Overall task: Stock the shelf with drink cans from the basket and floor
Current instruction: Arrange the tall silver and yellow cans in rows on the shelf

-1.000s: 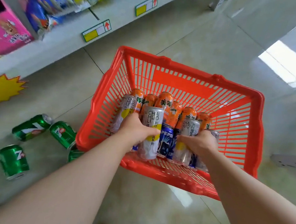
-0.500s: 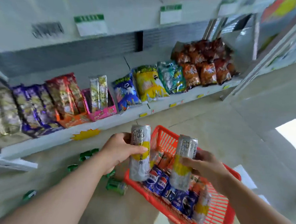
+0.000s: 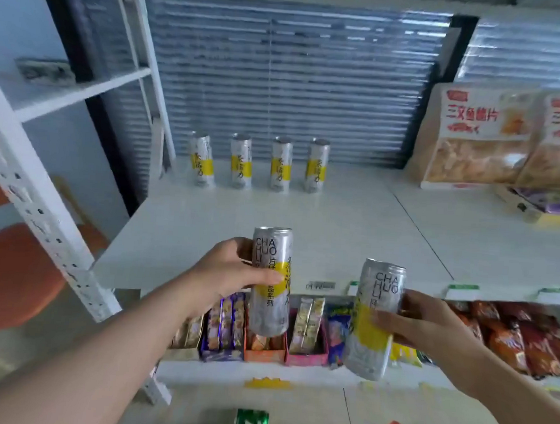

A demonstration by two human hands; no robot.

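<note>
Your left hand point(image 3: 225, 274) grips an upright silver can point(image 3: 267, 309), yellow-banded, lettered CHA HUO LI, perhaps hiding another; your right hand point(image 3: 429, 322) grips a tilted twin can point(image 3: 378, 290).

- Centre: the white shelf board point(image 3: 303, 233) is bare at front and middle, open from the front edge to the back row.
- Back: a row of four silver-and-yellow cans point(image 3: 281, 164) stands upright with gaps between, just before the slatted back panel point(image 3: 296, 81); bare board lies to its right.
- Right: salmon snack bags point(image 3: 480, 139) and a purple box point(image 3: 547, 208) occupy the far side.
- Left: a perforated white upright point(image 3: 39, 216) bounds the opening.
</note>
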